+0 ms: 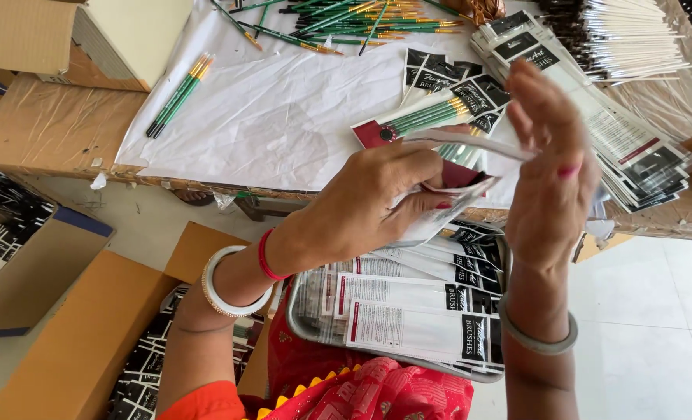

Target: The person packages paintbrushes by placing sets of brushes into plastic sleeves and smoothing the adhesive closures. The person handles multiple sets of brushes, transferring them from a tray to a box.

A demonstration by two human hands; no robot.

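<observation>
Several flat, clear plastic brush packets with black-and-white labels (420, 327) already lie finished in the metal tray (303, 327) on the lap at six o'clock, while loose green-handled paintbrushes (346, 19) at twelve o'clock and a stack of empty sleeves (634, 148) at two o'clock wait — plenty left, I'd judge. Left hand (369, 206) pinches a clear packet of green brushes (458, 175) at centre, fingers closed on it — right hand (552, 167) stands upright, fingers loosely spread, touching its top edge.

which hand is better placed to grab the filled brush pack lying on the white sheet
Right, probably. The right hand is open beside the filled brush pack on the white sheet. The left hand already grips a clear sleeve.
</observation>
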